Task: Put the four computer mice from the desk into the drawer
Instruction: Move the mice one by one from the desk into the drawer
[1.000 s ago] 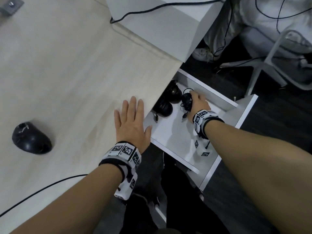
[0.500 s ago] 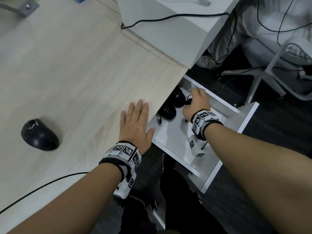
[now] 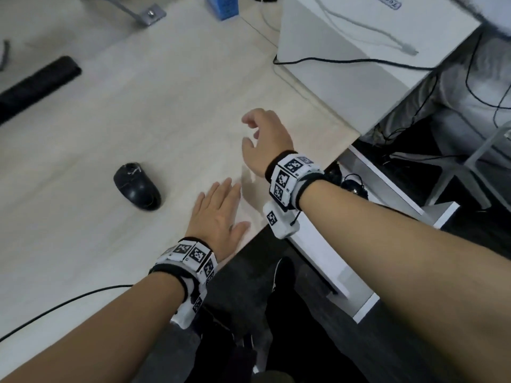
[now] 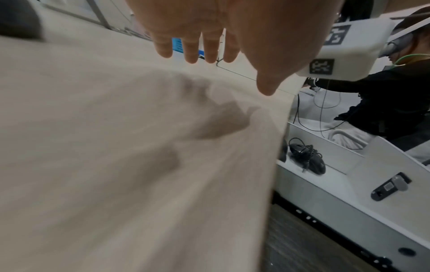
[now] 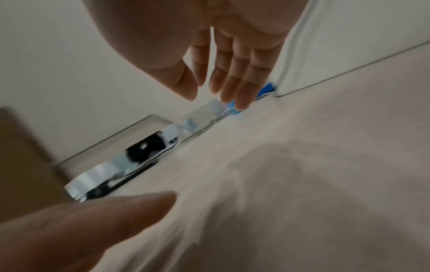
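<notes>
1. Right hand (image 3: 264, 139) above the desk (image 3: 138, 111), fingers loosely curled downward, thumb apart from them; nothing held. Same seen from the right wrist: fingers (image 5: 235, 77) hanging over bare desktop, empty.
2. Left hand (image 3: 218, 214) flat near the desk's front edge, fingers straight and together, thumb spread toward the edge; nothing gripped. Contact with the surface not clear from the left wrist view, where the fingers (image 4: 193, 46) showed slightly above the wood.
3. One black mouse on desk (image 3: 137, 186) left of the left hand, apart from both hands, untouched.
4. White drawer (image 3: 387, 186) open below the desk's right edge, partly hidden behind the right forearm.
5. Inside drawer: a black corded mouse (image 4: 307, 156) with its cable bundled on top, lying near the back wall. A further dark shape just beside it at the desk edge, mostly hidden; count of mice in the drawer not readable.
6. Farther out on the desk: long black bar (image 3: 36, 84) at far left, blue box (image 3: 222, 6) at the back, white unit (image 3: 359, 37) with a black cable (image 3: 345, 61) across it.
</notes>
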